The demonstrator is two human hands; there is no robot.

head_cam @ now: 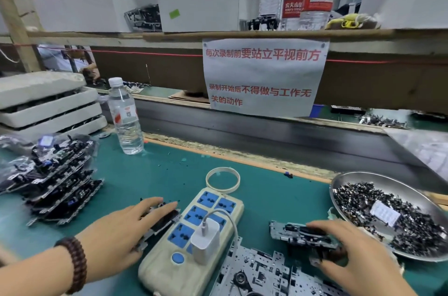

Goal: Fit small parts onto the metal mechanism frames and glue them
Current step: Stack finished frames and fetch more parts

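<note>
My left hand [126,230] lies flat, fingers straight, on a metal mechanism frame [167,219] resting on the green mat beside the power strip. My right hand [349,254] grips another metal mechanism frame [291,232], fingers over its top and thumb underneath, just left of the steel dish [349,181] full of small black parts [363,201]. Bare metal frames [261,269] lie flat at the near edge, under my right hand. A stack of fitted frames [60,186] sits at the left, partly in a plastic bag.
A cream power strip [194,230] with a white charger [206,237] plugged in lies between my hands. Behind it sit a tape ring [223,180] and a water bottle [124,116]. White foam trays [48,106] are stacked at far left. A paper notice [264,77] hangs from the shelf.
</note>
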